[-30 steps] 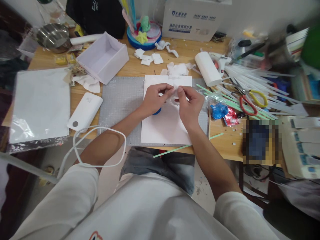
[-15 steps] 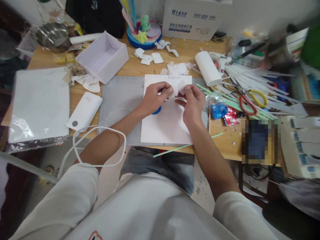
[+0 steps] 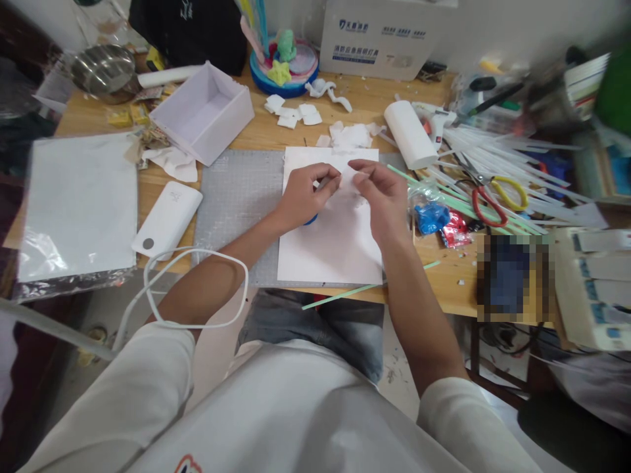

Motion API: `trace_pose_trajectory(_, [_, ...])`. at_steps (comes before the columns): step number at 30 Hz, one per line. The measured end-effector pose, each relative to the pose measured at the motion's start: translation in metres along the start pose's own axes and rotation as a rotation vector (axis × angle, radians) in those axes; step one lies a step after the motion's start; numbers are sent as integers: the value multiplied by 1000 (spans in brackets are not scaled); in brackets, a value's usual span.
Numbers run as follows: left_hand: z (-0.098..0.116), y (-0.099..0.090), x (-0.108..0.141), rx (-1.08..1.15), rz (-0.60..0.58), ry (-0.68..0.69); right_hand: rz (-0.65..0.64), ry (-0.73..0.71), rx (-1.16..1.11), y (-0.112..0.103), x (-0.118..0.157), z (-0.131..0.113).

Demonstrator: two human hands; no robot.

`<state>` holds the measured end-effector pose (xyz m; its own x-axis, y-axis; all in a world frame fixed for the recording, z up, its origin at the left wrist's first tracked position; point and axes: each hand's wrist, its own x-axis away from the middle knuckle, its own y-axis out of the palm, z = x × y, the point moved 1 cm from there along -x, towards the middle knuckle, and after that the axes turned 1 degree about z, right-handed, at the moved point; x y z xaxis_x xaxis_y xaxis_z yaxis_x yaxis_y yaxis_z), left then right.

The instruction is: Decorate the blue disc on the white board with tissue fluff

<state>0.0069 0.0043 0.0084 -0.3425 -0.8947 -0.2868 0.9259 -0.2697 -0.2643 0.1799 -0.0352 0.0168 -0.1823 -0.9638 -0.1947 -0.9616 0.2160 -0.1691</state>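
Over a white sheet [image 3: 330, 253] on a grey cutting mat [image 3: 241, 203], my hands meet at a small white piece of tissue [image 3: 348, 179]. My left hand [image 3: 306, 194] is closed, thumb and forefinger pinching the tissue's left side. On its other side, my right hand [image 3: 387, 197] is closed too, with thumb and fingertips at the tissue's right edge. The tissue blends with the sheet, so its outline is hard to make out. Part of a blue round object [image 3: 311, 221] shows beneath my left hand. Torn tissue [image 3: 351, 136] lies just beyond the sheet.
Scissors [image 3: 493, 190] rest among plastic strips [image 3: 522, 157] at the right, near a glue gun [image 3: 438, 121] and a white roll [image 3: 410, 135]. At left are a power bank [image 3: 167, 220] and an open lilac box [image 3: 202, 118]. A white cable [image 3: 246, 289] loops over my left forearm.
My right hand has turned and shifted slightly right, its fingers now extending over the top of the tissue. My left hand stays almost in place.
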Motion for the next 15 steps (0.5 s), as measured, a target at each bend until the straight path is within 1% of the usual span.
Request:
trace_pose_trajectory(2, [0,0,1,-32,-9,14,17,5,-11,5,2,-4])
trace_pose_trajectory(4, [0,1,1,-57,-3,13,61,29,-7,8,3,-6])
trace_pose_trajectory(6, [-1,1,0,-64,11,9,101,39,7,8,3,-7])
trace_pose_trajectory(9, [-1,2,0,-64,14,-5,144,7,28,7,2,-7])
trace_pose_trajectory(15, [2,4,0,-60,3,1,156,-34,-7,6,3,-3])
